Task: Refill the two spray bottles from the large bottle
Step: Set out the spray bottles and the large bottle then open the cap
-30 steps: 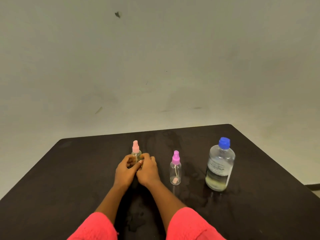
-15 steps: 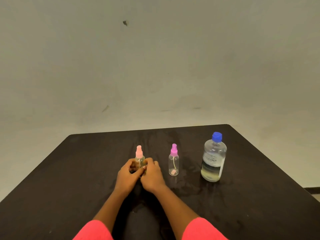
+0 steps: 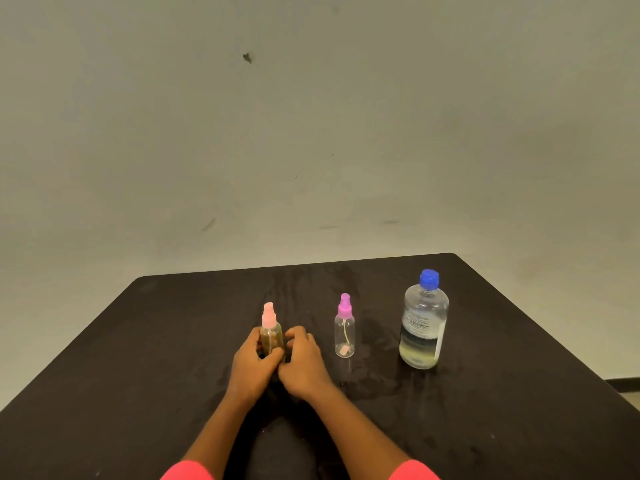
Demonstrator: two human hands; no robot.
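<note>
A small clear spray bottle with a pale pink nozzle (image 3: 270, 331) stands upright on the black table (image 3: 519, 410), left of centre. My left hand (image 3: 251, 365) wraps its lower body from the left. My right hand (image 3: 302, 362) rests against it from the right, fingers curled at its base. A second clear spray bottle with a magenta nozzle (image 3: 344, 329) stands free to the right, capped and nearly empty. Farther right stands the large clear bottle (image 3: 423, 322) with a blue cap, holding yellowish liquid in its lower part.
The table's far edge runs just behind the bottles, with a plain grey wall beyond. The table's right edge slants down past the large bottle. Pink sleeves show at the bottom of the view.
The view has shifted slightly. My hands stay on the pink-nozzle bottle; the right hand's fingers have eased a little to the right of it. The other bottles have not moved.
</note>
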